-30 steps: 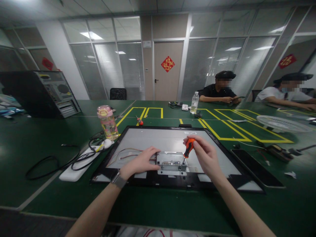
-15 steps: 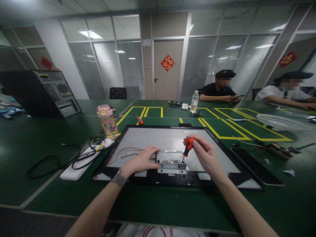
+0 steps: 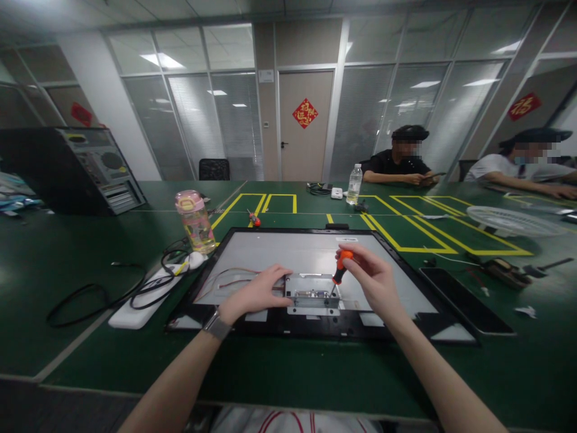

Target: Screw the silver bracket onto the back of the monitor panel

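Note:
A flat monitor panel (image 3: 297, 249) with a black frame lies back side up on the green table. On its lower middle sits a silver metal bracket (image 3: 313, 282) holding a row of connector ports. My left hand (image 3: 261, 290) grips the bracket's left end between thumb and fingers, a watch on its wrist. In my right hand (image 3: 372, 273) is an orange and black screwdriver (image 3: 342, 264), slanted, its tip down at the bracket's right end. Whether the tip sits in a screw is too small to tell. Thin wires (image 3: 229, 281) run left from beneath my left hand.
Left of the panel are a white power strip (image 3: 142, 304) with black cables and a pink-lidded bottle (image 3: 195, 222). A black phone-like slab (image 3: 466, 300) lies at right. Farther back are a red screwdriver (image 3: 255, 219), a water bottle (image 3: 354, 185), a computer case (image 3: 67, 171) and two people.
The screwdriver's handle has turned slightly in my right hand, and my fingers have shifted on it. My left hand keeps its place on the bracket. The whole view has moved a little.

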A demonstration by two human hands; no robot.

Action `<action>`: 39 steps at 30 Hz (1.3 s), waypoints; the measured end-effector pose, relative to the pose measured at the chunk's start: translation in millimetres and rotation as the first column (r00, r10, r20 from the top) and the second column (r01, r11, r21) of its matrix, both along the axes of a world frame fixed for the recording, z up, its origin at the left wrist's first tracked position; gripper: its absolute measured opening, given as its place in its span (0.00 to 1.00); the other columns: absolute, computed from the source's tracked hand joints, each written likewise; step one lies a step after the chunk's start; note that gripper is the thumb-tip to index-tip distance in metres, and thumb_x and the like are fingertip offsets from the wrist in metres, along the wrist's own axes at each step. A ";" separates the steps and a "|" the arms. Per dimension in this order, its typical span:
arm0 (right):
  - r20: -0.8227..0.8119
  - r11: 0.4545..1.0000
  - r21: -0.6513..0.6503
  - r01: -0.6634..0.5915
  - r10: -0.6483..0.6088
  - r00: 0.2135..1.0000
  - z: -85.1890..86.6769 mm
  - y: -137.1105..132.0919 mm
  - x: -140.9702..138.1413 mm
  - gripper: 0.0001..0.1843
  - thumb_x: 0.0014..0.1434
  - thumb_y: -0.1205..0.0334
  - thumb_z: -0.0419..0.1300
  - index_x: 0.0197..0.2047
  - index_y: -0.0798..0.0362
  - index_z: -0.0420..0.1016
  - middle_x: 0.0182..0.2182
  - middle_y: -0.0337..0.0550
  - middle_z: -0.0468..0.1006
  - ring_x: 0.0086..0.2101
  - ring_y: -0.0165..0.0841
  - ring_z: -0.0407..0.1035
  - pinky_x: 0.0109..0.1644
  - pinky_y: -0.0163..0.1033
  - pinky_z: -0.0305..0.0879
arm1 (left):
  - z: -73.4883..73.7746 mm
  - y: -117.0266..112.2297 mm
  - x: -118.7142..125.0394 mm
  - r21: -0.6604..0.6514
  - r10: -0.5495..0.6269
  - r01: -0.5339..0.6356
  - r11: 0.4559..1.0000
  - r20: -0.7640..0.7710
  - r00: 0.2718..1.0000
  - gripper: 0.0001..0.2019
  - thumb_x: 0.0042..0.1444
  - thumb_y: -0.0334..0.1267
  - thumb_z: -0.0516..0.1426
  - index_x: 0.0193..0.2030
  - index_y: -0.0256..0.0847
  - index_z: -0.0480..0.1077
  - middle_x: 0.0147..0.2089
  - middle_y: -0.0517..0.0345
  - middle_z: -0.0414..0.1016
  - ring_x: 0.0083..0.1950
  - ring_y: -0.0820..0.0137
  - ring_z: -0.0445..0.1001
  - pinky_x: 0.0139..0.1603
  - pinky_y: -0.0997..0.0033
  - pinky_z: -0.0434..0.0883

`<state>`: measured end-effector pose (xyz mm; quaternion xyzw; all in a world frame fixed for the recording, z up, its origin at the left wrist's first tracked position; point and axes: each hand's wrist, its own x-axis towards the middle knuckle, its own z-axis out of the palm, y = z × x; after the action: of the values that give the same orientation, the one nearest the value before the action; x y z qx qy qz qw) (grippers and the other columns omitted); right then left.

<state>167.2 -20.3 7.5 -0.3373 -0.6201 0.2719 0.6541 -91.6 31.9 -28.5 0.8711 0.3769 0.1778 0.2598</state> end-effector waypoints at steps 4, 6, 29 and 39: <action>0.060 0.994 0.067 0.089 -0.093 0.994 0.8 -1.9 -0.3 0.11 0.59 0.58 0.60 0.44 0.45 0.79 0.39 0.43 0.77 0.41 0.37 0.73 0.44 0.43 0.71 | -0.4 -0.2 0.3 0.006 0.001 -0.001 1.000 0.008 1.000 0.29 0.50 0.43 0.63 0.59 0.45 0.62 0.57 0.52 0.65 0.56 0.60 0.66 0.58 0.64 0.63; 0.076 0.994 0.072 0.084 -0.089 0.993 0.5 -3.4 -0.9 0.13 0.63 0.59 0.56 0.48 0.45 0.77 0.42 0.44 0.78 0.43 0.37 0.73 0.48 0.45 0.69 | 0.1 -0.5 0.3 0.002 0.002 -0.002 1.000 0.004 1.000 0.29 0.50 0.44 0.63 0.60 0.45 0.62 0.57 0.52 0.65 0.57 0.60 0.66 0.58 0.64 0.63; 0.077 0.981 0.111 0.160 -0.169 0.983 -0.2 -0.7 -3.9 0.07 0.56 0.60 0.63 0.39 0.47 0.78 0.36 0.43 0.73 0.39 0.36 0.69 0.43 0.43 0.68 | 2.9 -2.5 0.6 -0.013 0.003 -0.003 1.000 0.006 1.000 0.30 0.50 0.46 0.62 0.60 0.45 0.62 0.56 0.52 0.65 0.56 0.59 0.66 0.58 0.62 0.63; -0.005 1.000 -0.017 -0.017 0.017 1.000 -4.3 3.3 4.4 0.12 0.62 0.55 0.57 0.45 0.47 0.77 0.37 0.43 0.76 0.40 0.37 0.71 0.46 0.44 0.67 | 5.8 -3.6 1.4 -0.008 0.000 0.000 1.000 -0.003 1.000 0.29 0.50 0.43 0.62 0.60 0.44 0.62 0.56 0.51 0.65 0.56 0.60 0.66 0.58 0.64 0.63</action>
<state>171.6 -16.9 3.2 -0.3369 -0.6191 0.2835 0.6503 -90.2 28.3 -22.7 0.8704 0.3781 0.1748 0.2626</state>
